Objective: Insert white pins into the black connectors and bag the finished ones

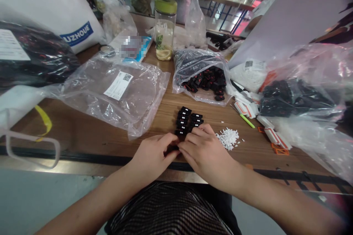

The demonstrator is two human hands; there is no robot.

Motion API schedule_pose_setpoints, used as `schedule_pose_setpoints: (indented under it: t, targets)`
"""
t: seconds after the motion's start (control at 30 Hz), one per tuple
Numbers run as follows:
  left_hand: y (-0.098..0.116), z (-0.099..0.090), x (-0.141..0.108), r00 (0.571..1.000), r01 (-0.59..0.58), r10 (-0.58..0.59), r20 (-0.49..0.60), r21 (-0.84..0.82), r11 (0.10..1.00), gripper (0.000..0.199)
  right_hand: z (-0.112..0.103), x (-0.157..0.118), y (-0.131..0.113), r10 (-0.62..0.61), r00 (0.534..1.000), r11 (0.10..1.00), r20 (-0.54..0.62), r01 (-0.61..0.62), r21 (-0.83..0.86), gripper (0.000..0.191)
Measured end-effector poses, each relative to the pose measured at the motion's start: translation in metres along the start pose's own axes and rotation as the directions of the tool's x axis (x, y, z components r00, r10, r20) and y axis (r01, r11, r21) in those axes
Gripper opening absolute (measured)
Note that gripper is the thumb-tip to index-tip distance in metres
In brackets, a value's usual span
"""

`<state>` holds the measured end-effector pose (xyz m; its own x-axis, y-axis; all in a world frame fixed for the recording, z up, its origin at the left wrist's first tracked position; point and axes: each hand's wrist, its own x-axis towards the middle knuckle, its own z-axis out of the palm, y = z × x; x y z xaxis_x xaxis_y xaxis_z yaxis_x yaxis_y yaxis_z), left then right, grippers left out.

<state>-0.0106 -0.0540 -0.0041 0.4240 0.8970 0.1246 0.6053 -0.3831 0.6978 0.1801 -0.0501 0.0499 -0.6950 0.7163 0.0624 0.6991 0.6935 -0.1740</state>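
My left hand (156, 154) is closed at the table's front edge, its thumb and forefinger curled round a small black piece mostly hidden by the fingers. My right hand (202, 150) meets it there, fingers bent together with their tips against the left fingertips. What the right fingers pinch, if anything, is covered. Just beyond both hands stand two short rows of black plastic connector housings (182, 120), each with white dots on top. To the right of my right hand lies a heap of tiny white plastic pins (228, 138).
An open clear bag (202, 77) spills black-and-orange pieces behind the rows. A flat clear bag (110, 91) lies left. A green-lidded bottle (165, 29) stands at the back. At right are a green stick (247, 121), orange-and-white pieces (275, 137) and filled bags (302, 97).
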Motion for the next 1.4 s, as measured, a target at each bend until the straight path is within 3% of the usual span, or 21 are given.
schedule_pose_setpoints:
  t: [0.27, 0.47, 0.67, 1.13, 1.3, 1.4]
  targets:
    - [0.0, 0.0, 0.0, 1.0, 0.004, -0.004, 0.001, 0.002, 1.0, 0.015, 0.004, -0.006, -0.003, -0.042, 0.998, 0.995, -0.05, 0.037, -0.089, 0.022]
    - [0.0, -0.001, 0.0, 0.999, -0.04, 0.04, -0.016, 0.024, 0.999, 0.015, 0.003, -0.003, -0.003, 0.059, 0.996, 0.997, -0.071, -0.055, 0.048, 0.026]
    - [0.001, -0.002, 0.0, 1.0, -0.024, 0.025, -0.009, 0.033, 0.999, 0.014, 0.003, 0.001, -0.001, 0.083, 0.996, 0.995, -0.025, -0.081, 0.052, 0.03]
    - [0.003, -0.002, 0.001, 1.0, -0.021, 0.021, -0.002, 0.015, 1.0, 0.012, 0.003, 0.008, 0.005, 0.174, 0.984, 0.958, 0.034, -0.177, 0.226, 0.013]
    - [0.002, -0.002, 0.0, 0.999, -0.032, 0.032, -0.009, 0.022, 0.999, 0.008, -0.004, 0.009, 0.005, 0.116, 0.986, 0.982, 0.118, -0.132, 0.134, 0.019]
    - [0.002, -0.001, 0.0, 0.999, -0.041, 0.041, -0.016, 0.022, 0.999, 0.009, -0.005, 0.012, 0.003, 0.07, 0.992, 0.993, 0.107, -0.079, 0.088, 0.026]
